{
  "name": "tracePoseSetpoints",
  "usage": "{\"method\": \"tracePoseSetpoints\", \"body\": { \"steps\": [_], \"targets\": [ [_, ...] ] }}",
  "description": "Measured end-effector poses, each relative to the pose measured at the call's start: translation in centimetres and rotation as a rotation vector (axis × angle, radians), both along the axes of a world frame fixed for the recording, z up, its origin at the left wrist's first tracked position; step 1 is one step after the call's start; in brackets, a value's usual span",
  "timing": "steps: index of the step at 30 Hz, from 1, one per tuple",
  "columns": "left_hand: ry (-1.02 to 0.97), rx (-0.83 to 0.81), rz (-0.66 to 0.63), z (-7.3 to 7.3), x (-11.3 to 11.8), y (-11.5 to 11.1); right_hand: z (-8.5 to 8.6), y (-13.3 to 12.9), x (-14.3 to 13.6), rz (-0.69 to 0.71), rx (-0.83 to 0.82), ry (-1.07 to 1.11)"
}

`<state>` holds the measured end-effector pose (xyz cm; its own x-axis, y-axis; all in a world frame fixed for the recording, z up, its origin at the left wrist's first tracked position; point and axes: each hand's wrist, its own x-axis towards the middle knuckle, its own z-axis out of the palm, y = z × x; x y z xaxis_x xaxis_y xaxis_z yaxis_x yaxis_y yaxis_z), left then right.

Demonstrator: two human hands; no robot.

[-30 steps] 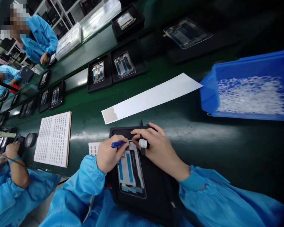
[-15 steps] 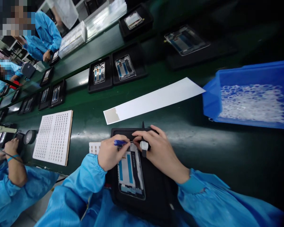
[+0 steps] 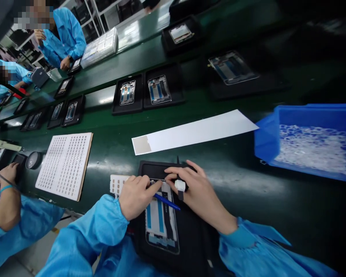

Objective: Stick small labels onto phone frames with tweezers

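My left hand (image 3: 137,196) is closed on a slim blue pen-like tool (image 3: 168,201), which slants down to the right over an open phone or tablet frame (image 3: 155,219). This frame has blue strips and a black ribbon, and lies in a black tray (image 3: 190,234). At its top edge, the thumb and forefinger of my right hand (image 3: 193,188) come together. A dark slim tool with a white-wrapped part (image 3: 180,185) is held in that hand, its thin end sticking out beyond the fingers. Whatever sits between the right fingertips is too small to make out.
A white strip of paper (image 3: 196,132) lies ahead, running to a blue bin (image 3: 266,142) of small white rings. White perforated sheets (image 3: 65,165) lie to the left. Black trays with device frames (image 3: 128,94) line the bench. Co-workers in blue sit at left, one arm (image 3: 10,204) nearby.
The blue tool in my left hand has swung round, its long end now pointing down right across the device. My right hand stays at the top edge. The whole view has shifted slightly.
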<state>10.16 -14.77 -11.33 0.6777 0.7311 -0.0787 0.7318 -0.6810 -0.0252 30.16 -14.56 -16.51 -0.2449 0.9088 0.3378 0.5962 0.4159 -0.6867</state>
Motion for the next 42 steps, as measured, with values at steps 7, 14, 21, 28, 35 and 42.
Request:
{"method": "tracePoseSetpoints", "body": {
  "steps": [7, 14, 21, 28, 35, 42],
  "targets": [
    [0.071, -0.118, -0.061, 0.7, 0.9, 1.3, 0.5, -0.1, 0.1, 0.002, -0.041, 0.062],
    [-0.037, -0.243, 0.068, 1.5, 0.1, 3.7, 3.0, 2.9, 2.5, -0.242, -0.328, 0.368],
    [-0.008, -0.104, 0.150, 0.2, -0.4, 9.5, 2.7, 8.6, -0.2, -0.223, -0.474, 0.523],
    [0.030, -0.125, 0.111, -0.5, -1.0, 9.4, 1.3, 10.6, -2.4, -0.297, -0.457, 0.426],
    [0.028, -0.156, 0.107, -0.4, -0.9, 9.4, 1.2, 10.5, -2.8, -0.344, -0.437, 0.398],
    [0.033, -0.151, 0.112, -0.1, -0.7, 9.4, 0.9, 10.7, -3.0, -0.369, -0.467, 0.460]
  ]
}}
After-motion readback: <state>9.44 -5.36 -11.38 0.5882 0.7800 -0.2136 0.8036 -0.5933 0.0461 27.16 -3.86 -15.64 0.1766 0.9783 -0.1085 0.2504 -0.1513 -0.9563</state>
